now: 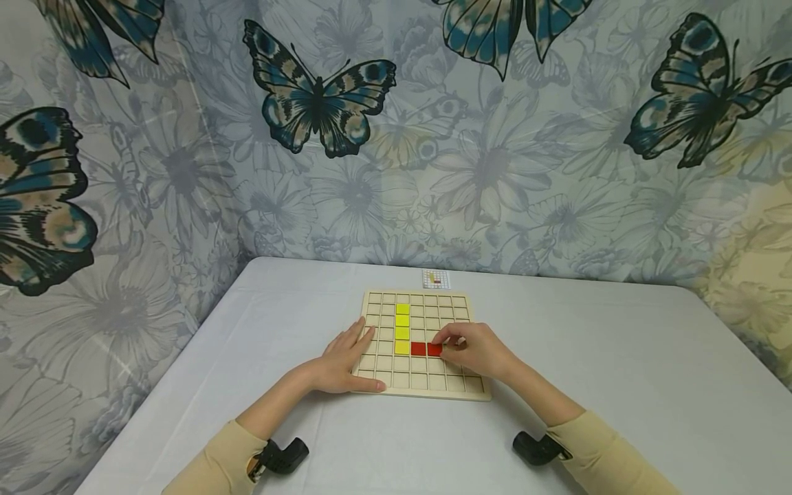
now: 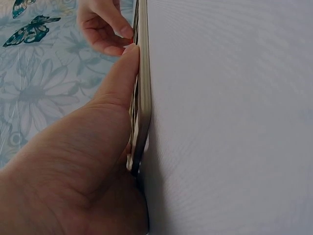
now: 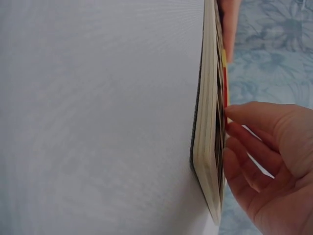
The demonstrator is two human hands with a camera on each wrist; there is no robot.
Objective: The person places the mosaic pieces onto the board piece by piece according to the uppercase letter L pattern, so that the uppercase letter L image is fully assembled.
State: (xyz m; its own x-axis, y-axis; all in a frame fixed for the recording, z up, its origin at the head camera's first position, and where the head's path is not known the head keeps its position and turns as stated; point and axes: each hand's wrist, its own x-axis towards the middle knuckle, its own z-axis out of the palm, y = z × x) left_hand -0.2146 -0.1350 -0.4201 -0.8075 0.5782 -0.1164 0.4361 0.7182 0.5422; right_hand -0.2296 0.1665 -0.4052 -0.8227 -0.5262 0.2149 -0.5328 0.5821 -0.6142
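Note:
A wooden grid board (image 1: 402,381) lies flat on the table. On its left side rests my left hand (image 1: 337,368), fingers spread along the left edge and thumb over the near left corner. Several yellow square tiles (image 1: 402,321) form a column in the grid. To the right of the lowest one sits a red tile (image 1: 418,348). My right hand (image 1: 473,349) pinches a second red tile (image 1: 434,349) beside it, thumb and fingertips at its right end, partly hiding it. In the right wrist view, the thumb and fingers (image 3: 239,111) meet at the red piece, level with the board's top.
A small card (image 1: 436,279) with a printed grid pattern lies behind the board. White cloth (image 1: 575,344) covers the table, which reaches back to a wall (image 1: 495,172) hung with butterfly-patterned fabric. Black wrist-worn devices (image 1: 286,456) sit at both sleeves.

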